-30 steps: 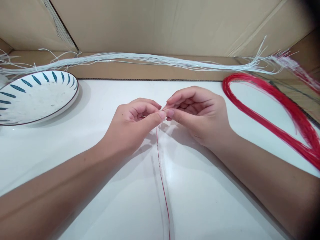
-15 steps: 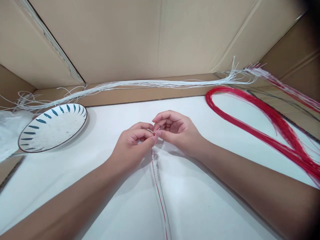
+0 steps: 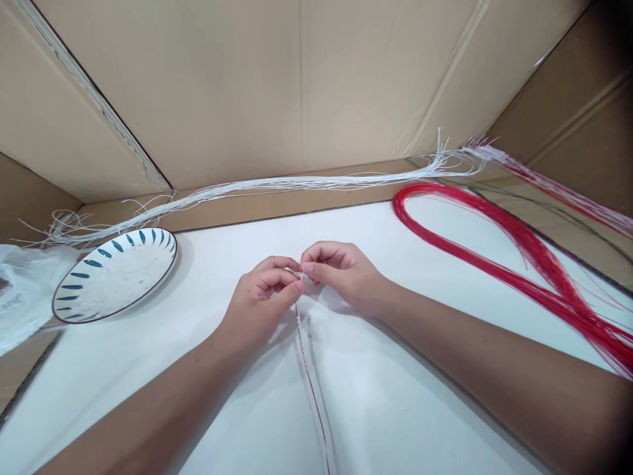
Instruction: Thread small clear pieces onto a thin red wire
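- Brown cardboard point(image 3: 198, 86) stands behind and to both sides of a white tabletop point(image 3: 376, 409), with a fold line running down its middle.
- Along the foot of the cardboard lies a long bundle of white strings point(image 3: 277, 185), its ends fraying out at left and right.
- Near the front centre of the table, a thin red thread point(image 3: 310, 379) runs from the hands down to the bottom edge of the view, casting a shadow beside it; a small white knotted part point(image 3: 298, 320) shows on it just below the fingers.
- Left hand point(image 3: 270, 290): pinching the upper end of the red thread between thumb and forefinger, the other fingers curled.
- Right hand point(image 3: 341, 270): thumb and forefinger pressed together on a short white strand point(image 3: 301, 275) at the left fingertips, mostly hidden by the fingers.
- To the left, an oval plate point(image 3: 119, 277) with blue-green strokes and a dark rim sits well apart from the hands; a clear plastic bag point(image 3: 27, 284) is just beside it.
- To the right, a looped bundle of red strings point(image 3: 531, 251) lies on the table, near the right forearm.
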The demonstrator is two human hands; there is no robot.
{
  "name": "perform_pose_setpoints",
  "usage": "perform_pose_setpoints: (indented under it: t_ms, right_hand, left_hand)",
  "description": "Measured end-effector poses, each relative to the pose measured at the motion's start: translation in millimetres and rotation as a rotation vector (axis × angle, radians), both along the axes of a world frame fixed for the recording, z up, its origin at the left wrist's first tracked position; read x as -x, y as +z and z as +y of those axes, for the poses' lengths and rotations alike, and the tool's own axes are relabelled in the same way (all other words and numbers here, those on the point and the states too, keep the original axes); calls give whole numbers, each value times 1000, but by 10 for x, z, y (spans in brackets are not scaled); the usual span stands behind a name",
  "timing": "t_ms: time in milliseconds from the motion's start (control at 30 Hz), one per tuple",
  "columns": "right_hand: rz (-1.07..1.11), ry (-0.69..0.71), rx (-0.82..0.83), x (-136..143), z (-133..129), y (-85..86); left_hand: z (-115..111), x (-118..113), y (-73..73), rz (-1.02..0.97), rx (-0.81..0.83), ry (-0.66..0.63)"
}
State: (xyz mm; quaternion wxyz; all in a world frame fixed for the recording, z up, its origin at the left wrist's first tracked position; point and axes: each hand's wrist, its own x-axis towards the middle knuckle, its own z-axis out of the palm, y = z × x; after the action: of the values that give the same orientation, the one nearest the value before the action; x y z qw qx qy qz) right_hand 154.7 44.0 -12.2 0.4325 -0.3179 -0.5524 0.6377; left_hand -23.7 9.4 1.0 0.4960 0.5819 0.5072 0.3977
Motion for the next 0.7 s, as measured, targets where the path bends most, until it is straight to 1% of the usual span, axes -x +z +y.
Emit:
perform_pose_setpoints:
  t_ms: [100,200,367,467,533,600,633,700]
  right_hand:
    - [32,31,32,12,-7,2]
    - [86,49,85,10,14,-34]
    - [97,-17,112,3,46,-84]
    - [56,-37,69,17,29,-63]
    - [40,-31,35,24,25,-48]
    - [15,-63,-3,20,42,-51]
    - [-25,-105,-30,13,58,-61]
    - [-200,-198,-118,-6,95,-91]
  left_hand:
    - [6,-16,-13,-60,4,5]
    - [20,-25,-43,-88,4,-26]
    - [27,-4,-77,2,-57,-97]
    - [19,-4,-65,-28,-45,-102]
    - [17,-13,-51,-62,-25,-46]
    - [23,-18,-44,-99,-28,67]
    - [29,-17,-45,-120,-36,130]
    - [45,-4,-55,-163,-57,237]
